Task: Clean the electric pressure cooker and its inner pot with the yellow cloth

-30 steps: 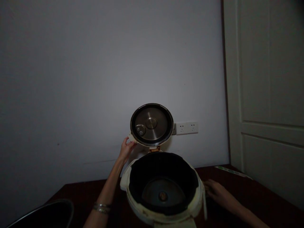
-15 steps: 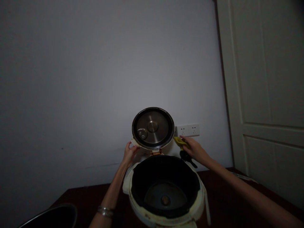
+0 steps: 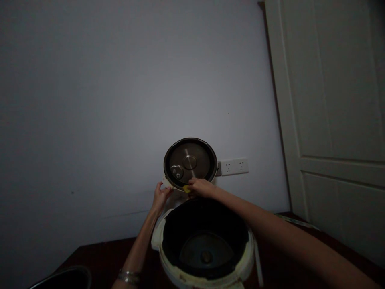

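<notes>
An electric pressure cooker with a stained whitish rim stands before me, its dark inside bare down to a round heating plate. Its round lid is tilted up against the wall, metal underside facing me. My left hand grips the pale tab at the lid's lower left edge. A yellow cloth is pinched in my right hand, pressed at the lid's bottom edge near the hinge. My right fingertips are partly hidden.
Right of the lid, a white socket panel is fixed to the wall. A dark pot shows at the lower left on the dark red table. A pale door is at the right.
My right hand has moved left with the yellow cloth, from beside the sockets to the lid's lower edge. My left hand stays at the lid's tab. The view has shifted slightly.
</notes>
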Tool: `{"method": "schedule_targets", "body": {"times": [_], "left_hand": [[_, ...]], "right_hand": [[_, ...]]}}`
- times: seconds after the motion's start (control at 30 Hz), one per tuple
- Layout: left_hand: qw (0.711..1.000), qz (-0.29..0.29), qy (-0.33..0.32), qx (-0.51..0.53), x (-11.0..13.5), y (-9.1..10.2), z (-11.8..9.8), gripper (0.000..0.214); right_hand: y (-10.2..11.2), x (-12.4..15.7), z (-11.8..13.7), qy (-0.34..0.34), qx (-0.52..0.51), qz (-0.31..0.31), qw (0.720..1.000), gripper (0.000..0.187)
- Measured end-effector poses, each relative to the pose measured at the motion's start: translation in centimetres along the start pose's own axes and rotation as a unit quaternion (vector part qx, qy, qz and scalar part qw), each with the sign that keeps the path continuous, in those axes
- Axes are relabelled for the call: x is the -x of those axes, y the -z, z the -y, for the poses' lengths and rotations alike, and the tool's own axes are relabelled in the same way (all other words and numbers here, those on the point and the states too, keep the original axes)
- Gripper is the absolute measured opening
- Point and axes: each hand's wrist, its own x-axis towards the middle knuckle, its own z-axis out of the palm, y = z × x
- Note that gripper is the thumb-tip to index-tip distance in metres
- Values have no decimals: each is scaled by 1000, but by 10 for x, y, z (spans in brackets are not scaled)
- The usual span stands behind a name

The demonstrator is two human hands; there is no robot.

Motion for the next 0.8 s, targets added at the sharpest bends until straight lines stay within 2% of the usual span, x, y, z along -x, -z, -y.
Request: {"method": "schedule_targets", "body": {"times": [0.13,0.23,0.37,0.5,0.6,0.67,0.8], "left_hand": [[1000,-7,0,19,1,-1,-1,43],[1000,-15,1,28,2,-3,-1,41],[1000,-13,-4,26,0,-4,2,40],[1000,-12,-16,14,-4,-1,6,46],[1000,-5,-20,13,-6,1,7,49],[1000,-5,-22,15,-6,2,7,49],[999,1,-27,20,-5,1,8,49]], "right_hand": [[14,25,-24,-19,16,32,999,19],[19,29,-29,-38,18,42,998,19],[14,3,-5,-68,0,37,997,17],[5,-37,28,-104,-23,-8,994,30],[1,-48,33,-113,-28,-26,993,34],[1,-41,26,-98,-22,-19,995,32],[6,-10,-1,-44,32,29,998,20]]}}
